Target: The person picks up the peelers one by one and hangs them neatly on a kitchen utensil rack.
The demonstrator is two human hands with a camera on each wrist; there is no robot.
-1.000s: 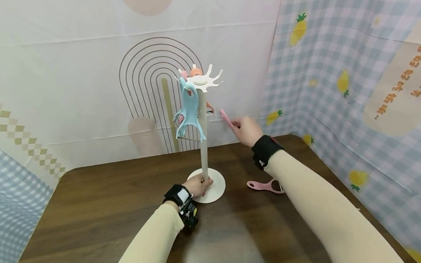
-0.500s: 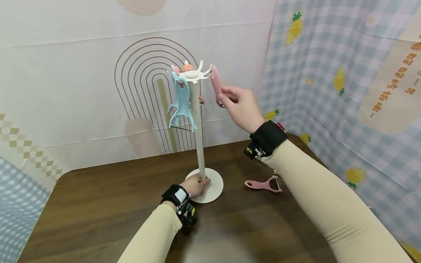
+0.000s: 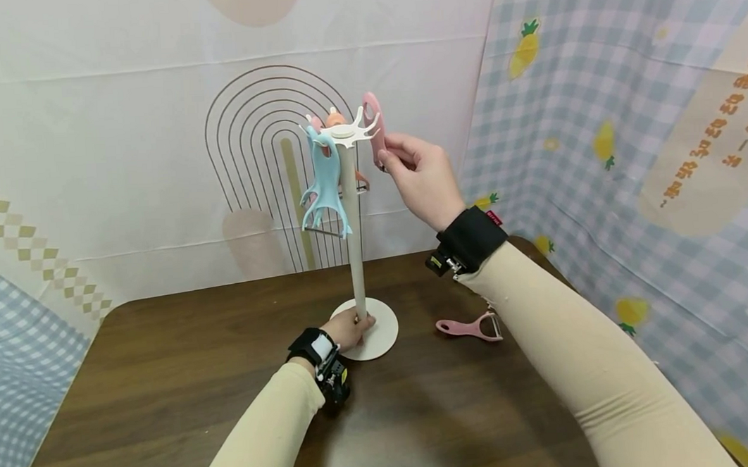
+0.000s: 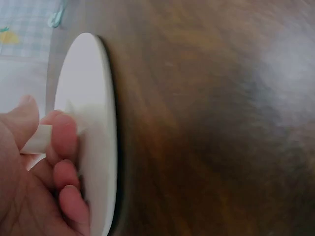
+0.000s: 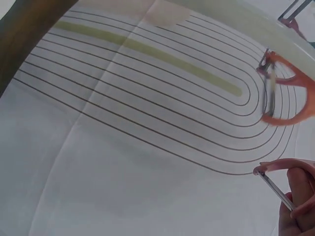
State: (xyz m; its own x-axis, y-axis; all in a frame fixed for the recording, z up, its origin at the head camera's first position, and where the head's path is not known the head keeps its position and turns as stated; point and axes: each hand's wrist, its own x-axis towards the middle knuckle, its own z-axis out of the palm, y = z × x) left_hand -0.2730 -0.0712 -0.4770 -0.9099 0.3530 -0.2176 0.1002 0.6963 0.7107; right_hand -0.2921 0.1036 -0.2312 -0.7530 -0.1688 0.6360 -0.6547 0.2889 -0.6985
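A white stand [image 3: 354, 241] with a round base and curved hooks on top rises from the table. My left hand [image 3: 347, 329] grips the foot of its pole, fingers curled round it, as the left wrist view also shows. Up at the hooks, my right hand [image 3: 425, 178] pinches a pink peeler [image 3: 376, 131] near its blade end, the handle's hole beside a right-hand hook. Whether the hook passes through that hole I cannot tell. A light blue peeler [image 3: 326, 186] hangs on the left, with an orange peeler [image 5: 290, 93] behind the pole.
Another pink peeler [image 3: 469, 328] lies on the dark wooden table [image 3: 216, 369], right of the base and left of the right forearm. A pale printed cloth [image 3: 122, 155] hangs behind, and a blue checked cloth [image 3: 574, 181] hangs on the right.
My right hand has risen with the pink peeler and shifted left, bringing its handle up to the hooks. The left hand keeps its grip on the pole.
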